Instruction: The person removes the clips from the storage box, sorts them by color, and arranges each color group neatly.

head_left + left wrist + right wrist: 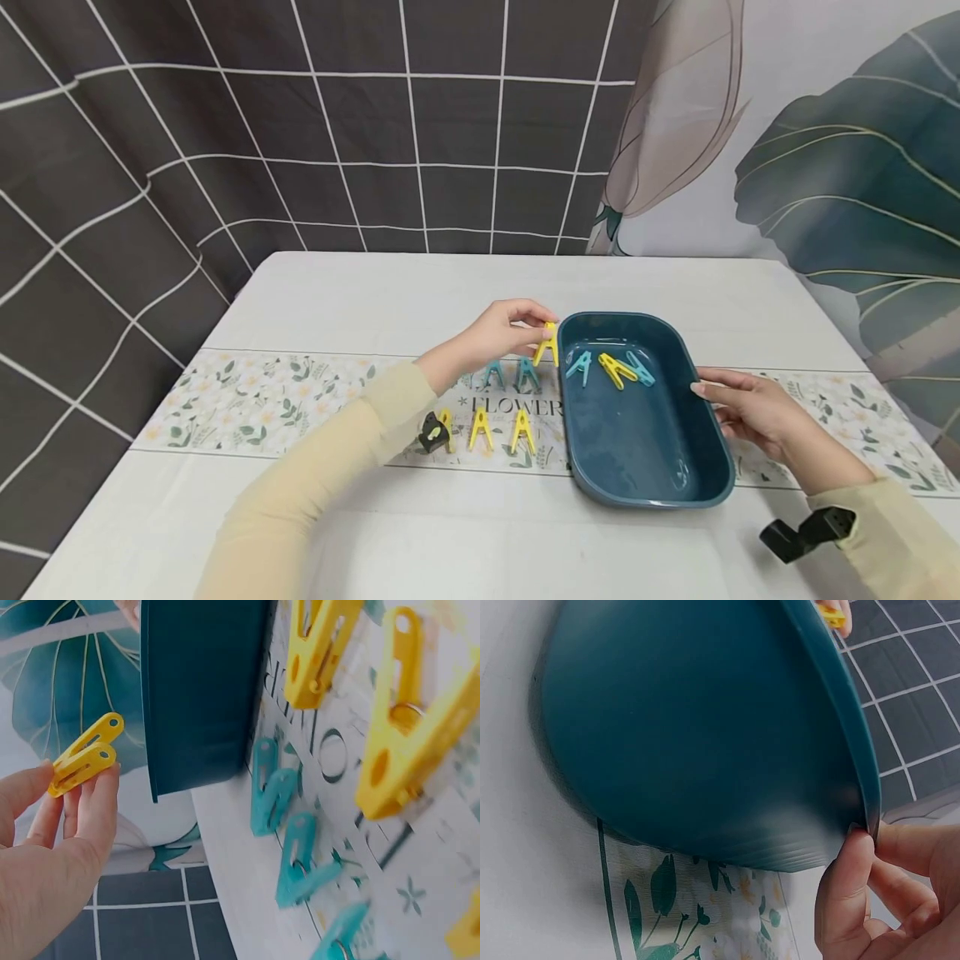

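Note:
Between thumb and fingers my left hand (pixel 512 327) pinches a yellow clothespin (pixel 548 340), held just outside the left rim of a dark teal plastic basin (pixel 648 454). In the left wrist view this yellow clothespin (pixel 84 756) hangs in the air, off the table. My right hand (pixel 759 414) grips the basin's right rim, thumb on one side and fingers on the other in the right wrist view. Inside the basin lie a yellow clothespin (pixel 617 370) and two teal ones, a left one (pixel 581 367) and a right one (pixel 640 369).
On the table left of the basin, teal clothespins (pixel 271 787) form a back row. Yellow clothespins (pixel 481 428) make a front row, one partly behind the black wrist camera (pixel 432 433). A floral printed band (pixel 277 400) crosses the white table (pixel 420 292); a dark gridded curtain (pixel 450 125) hangs behind.

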Tool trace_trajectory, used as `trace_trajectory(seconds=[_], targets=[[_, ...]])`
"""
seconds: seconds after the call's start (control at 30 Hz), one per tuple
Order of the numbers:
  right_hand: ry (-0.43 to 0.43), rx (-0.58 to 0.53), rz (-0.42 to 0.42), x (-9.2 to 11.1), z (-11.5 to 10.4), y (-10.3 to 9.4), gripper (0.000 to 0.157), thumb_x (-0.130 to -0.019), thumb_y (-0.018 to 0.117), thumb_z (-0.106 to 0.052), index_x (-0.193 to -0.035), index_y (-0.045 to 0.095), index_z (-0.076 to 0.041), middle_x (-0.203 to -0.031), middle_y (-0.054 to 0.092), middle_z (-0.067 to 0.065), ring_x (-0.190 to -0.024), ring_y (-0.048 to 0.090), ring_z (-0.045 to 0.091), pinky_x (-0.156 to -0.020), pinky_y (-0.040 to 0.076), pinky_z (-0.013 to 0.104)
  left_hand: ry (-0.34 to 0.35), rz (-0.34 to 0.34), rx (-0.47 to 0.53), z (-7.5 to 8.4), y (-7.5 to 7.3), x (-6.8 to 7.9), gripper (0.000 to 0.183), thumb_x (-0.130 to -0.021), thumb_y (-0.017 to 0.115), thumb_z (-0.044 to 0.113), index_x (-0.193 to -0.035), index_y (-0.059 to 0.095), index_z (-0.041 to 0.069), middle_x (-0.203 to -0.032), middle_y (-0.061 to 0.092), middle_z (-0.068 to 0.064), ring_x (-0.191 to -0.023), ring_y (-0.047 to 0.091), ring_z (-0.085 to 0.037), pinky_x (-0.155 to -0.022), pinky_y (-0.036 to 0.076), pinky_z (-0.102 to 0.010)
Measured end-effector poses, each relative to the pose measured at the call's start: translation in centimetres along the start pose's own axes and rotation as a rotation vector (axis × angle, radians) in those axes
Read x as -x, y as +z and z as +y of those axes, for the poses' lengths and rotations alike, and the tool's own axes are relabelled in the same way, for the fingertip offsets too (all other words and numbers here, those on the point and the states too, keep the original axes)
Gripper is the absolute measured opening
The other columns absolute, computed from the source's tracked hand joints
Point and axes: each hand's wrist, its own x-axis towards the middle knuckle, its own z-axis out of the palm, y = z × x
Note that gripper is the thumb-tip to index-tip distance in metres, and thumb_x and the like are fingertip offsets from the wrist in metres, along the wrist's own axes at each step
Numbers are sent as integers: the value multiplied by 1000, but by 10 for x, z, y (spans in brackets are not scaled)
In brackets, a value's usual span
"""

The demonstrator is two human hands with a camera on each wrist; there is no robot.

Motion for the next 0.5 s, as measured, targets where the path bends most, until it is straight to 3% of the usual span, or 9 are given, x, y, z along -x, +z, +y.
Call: trace_trajectory(seconds=[0.1, 0.2, 0.33, 0.5], targets=[[3, 20, 5, -1, 0, 2, 40, -93, 61, -31, -131, 55, -20, -71, 65, -10, -57, 57, 6, -51, 51, 21, -14, 6, -13, -1, -6, 6, 26, -93, 60, 11, -118, 61, 3, -101, 56, -8, -89, 63, -15, -80, 57, -29], [3, 45, 7, -2, -1, 4, 60, -94, 60, -31, -143, 40, -3, -72, 65, -11, -57, 57, 6, -51, 52, 21, -28, 13, -28, -1, -14, 14, 24, -93, 60, 10, -117, 60, 4, -101, 56, -8, -93, 64, -20, -80, 57, -30], [-1, 69, 5, -2, -2, 4, 66, -96, 57, -31, -145, 31, 3, -72, 65, -11, -57, 57, 6, -51, 52, 21, -54, 25, -39, 1, -24, 27, 25, -94, 60, 11, -118, 59, 4, -102, 57, -9, -97, 63, -23, -82, 57, -32], [2, 67, 5, -2, -1, 2, 65, -95, 57, -32, -145, 33, 2, -72, 65, -11, -58, 57, 6, -52, 52, 21, -65, 37, -50, 2, -34, 39, 25, -94, 60, 11, -117, 59, 3, -102, 57, -8, -95, 63, -18, -83, 57, -33]])
